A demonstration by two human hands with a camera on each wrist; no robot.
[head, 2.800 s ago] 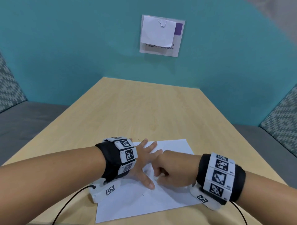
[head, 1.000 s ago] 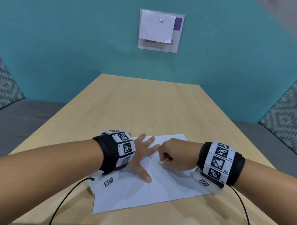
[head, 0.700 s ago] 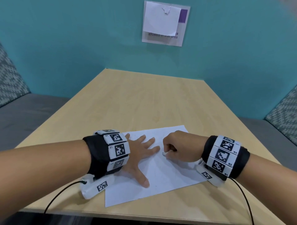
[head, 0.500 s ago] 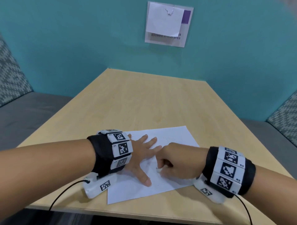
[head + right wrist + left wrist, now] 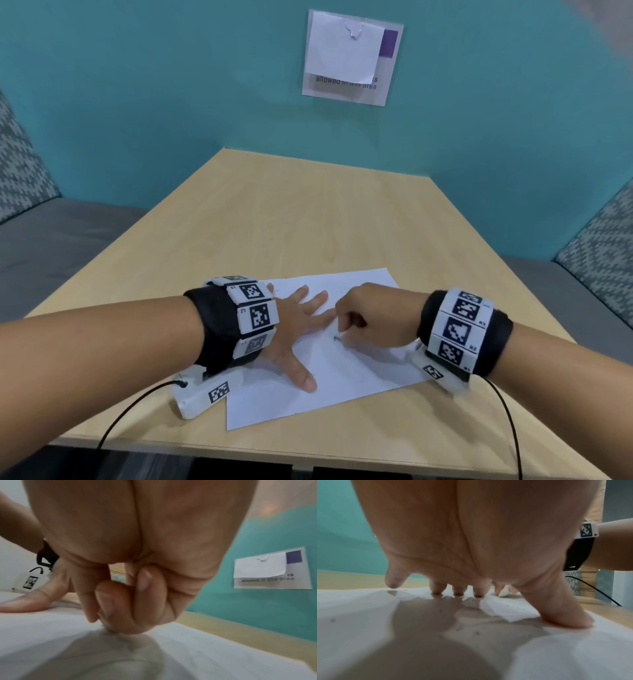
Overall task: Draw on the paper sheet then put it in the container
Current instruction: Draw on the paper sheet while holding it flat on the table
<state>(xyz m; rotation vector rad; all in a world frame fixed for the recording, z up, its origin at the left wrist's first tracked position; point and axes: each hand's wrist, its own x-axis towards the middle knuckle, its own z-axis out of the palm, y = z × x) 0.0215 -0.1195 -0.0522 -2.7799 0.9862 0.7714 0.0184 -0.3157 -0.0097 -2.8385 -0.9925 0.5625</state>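
Note:
A white paper sheet [image 5: 342,383] lies near the front edge of the wooden table [image 5: 308,222]. My left hand [image 5: 294,329] is spread flat on the sheet's left part, fingers straight, pressing it down [image 5: 471,561]. My right hand [image 5: 346,330] is curled just to its right, with its fingertips down on the sheet [image 5: 205,649]. It pinches a small white stub [image 5: 504,593], mostly hidden by the fingers [image 5: 120,608]. A small dark mark [image 5: 337,338] sits on the paper at the fingertips. No container is in view.
A teal wall with a sign [image 5: 352,58] stands behind the table. Grey benches with patterned cushions flank it at the left [image 5: 20,164] and the right [image 5: 603,246]. Black cables [image 5: 130,411] run from my wrist cameras over the front edge.
My right hand has shifted a little up and to the right across the sheet, still curled on the stub. The left hand stays flat on the paper.

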